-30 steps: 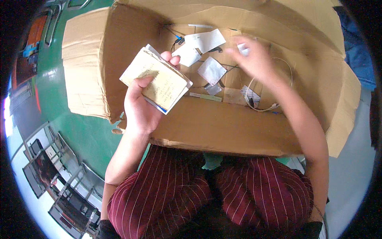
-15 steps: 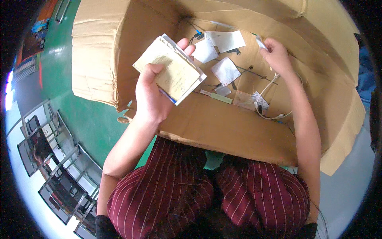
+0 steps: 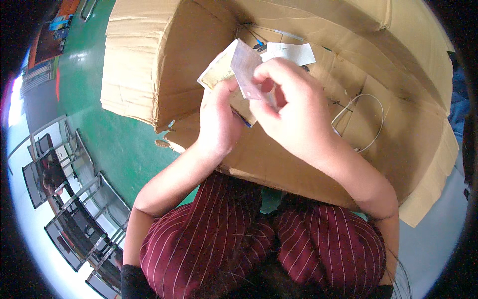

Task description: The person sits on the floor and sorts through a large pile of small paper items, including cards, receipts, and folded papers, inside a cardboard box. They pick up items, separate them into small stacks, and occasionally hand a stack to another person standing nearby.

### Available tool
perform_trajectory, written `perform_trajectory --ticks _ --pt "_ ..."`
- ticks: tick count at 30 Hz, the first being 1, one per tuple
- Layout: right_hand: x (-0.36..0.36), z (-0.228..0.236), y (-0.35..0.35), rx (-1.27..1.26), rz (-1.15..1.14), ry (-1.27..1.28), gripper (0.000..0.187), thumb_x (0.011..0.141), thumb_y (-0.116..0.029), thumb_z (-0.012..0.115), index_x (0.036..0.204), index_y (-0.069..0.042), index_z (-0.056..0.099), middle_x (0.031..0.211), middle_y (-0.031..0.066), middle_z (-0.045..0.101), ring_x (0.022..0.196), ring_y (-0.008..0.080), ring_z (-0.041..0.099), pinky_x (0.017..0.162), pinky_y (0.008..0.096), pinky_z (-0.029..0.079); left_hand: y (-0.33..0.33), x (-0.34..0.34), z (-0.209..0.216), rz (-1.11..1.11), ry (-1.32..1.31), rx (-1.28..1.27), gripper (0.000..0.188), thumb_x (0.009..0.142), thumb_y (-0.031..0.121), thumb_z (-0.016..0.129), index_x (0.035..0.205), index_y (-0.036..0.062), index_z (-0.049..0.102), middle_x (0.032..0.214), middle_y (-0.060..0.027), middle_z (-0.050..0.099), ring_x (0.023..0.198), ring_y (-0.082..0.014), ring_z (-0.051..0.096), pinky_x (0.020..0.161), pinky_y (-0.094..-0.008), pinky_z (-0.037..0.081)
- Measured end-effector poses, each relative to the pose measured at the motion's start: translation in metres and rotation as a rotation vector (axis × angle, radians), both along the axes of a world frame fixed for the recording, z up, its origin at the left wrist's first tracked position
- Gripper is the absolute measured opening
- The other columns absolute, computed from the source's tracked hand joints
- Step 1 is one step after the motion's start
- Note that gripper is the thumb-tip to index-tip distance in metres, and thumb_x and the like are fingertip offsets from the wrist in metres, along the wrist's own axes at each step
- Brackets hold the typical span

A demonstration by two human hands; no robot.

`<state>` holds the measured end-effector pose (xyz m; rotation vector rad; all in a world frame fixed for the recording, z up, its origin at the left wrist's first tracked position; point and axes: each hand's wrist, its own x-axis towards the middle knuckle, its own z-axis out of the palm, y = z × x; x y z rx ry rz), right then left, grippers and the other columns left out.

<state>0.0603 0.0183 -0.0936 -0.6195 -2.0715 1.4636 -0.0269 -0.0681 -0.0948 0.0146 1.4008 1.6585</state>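
A stack of square paper notes [image 3: 216, 74], yellowish on top with white edges, rests in my left hand [image 3: 219, 119], the thumb pressing on it. My right hand [image 3: 298, 109] pinches a pale, pinkish paper slip [image 3: 245, 70] between thumb and fingers, holding it over the stack's right side. The slip hides part of the stack. Both hands are above the near left part of a large open cardboard box [image 3: 289, 172]. Inside it, a white sheet [image 3: 291, 52] lies beyond my right hand, which covers much of the box's middle.
A looped white cable [image 3: 382, 119] lies at the box's right, and a black piece with a blue connector [image 3: 260, 46] at its far left. Torn cardboard [image 3: 163, 143] sticks out at the near left corner. Black chairs [image 3: 74, 214] stand left on the green floor [image 3: 107, 149].
My right hand has come from the box's far right over to the stack, bringing the paper slip. The stack in my left hand has shifted slightly right and is now partly covered.
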Motion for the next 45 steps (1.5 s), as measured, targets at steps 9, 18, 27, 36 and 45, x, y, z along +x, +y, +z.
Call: perform_trajectory --ticks 9,18,27,36,45 --pt "0.004 0.005 0.005 -0.757 0.32 0.062 0.039 0.076 -0.004 0.052 0.112 0.003 0.04 0.08 0.0066 0.05 0.06 0.0087 0.051 0.044 0.0206 0.046 0.006 0.006 0.0 -0.128 0.331 0.342 0.061 0.085 0.033 0.04 0.129 0.0124 0.004 0.124 -0.017 0.028 0.113 -0.0277 0.035 0.09 -0.0414 0.035" --pt "-0.003 -0.033 0.048 -0.573 0.307 0.015 0.03 0.077 -0.007 0.05 0.107 -0.004 0.047 0.077 0.0061 0.053 0.057 0.0151 0.055 0.051 0.0266 0.049 -0.007 -0.019 0.01 -0.01 0.059 0.241 0.055 0.077 0.015 0.035 0.128 0.0075 0.015 0.122 -0.021 0.034 0.114 -0.0319 0.035 0.092 -0.041 0.034" --pt "-0.026 -0.17 0.1 0.782 0.326 -0.746 0.037 0.065 -0.005 0.058 0.101 -0.005 0.05 0.102 0.0079 0.049 0.101 0.0242 0.042 0.083 0.0343 0.039 -0.019 -0.038 0.012 -0.005 -0.023 0.188 0.052 0.078 0.02 0.035 0.124 0.0003 0.023 0.125 -0.0133 0.034 0.117 -0.0241 0.032 0.089 -0.0394 0.038" --pt "-0.037 -0.165 0.11 0.669 0.446 -0.901 0.028 0.067 -0.015 0.061 0.091 -0.003 0.054 0.097 0.0104 0.053 0.097 0.0262 0.046 0.08 0.036 0.041 -0.023 -0.042 0.007 -0.089 -0.169 0.191 0.051 0.08 0.02 0.037 0.124 -0.0018 0.023 0.127 -0.0169 0.03 0.117 -0.0278 0.03 0.091 -0.0425 0.035" --pt "-0.024 -0.081 0.085 -0.162 0.133 -0.245 0.019 0.075 -0.018 0.053 0.074 0.002 0.054 0.067 0.0138 0.057 0.059 0.019 0.055 0.055 0.0304 0.043 -0.021 -0.033 -0.004 0.058 0.148 0.082 0.048 0.079 0.015 0.037 0.124 0.0079 0.024 0.118 -0.0172 0.04 0.108 -0.0276 0.041 0.088 -0.0426 0.036"
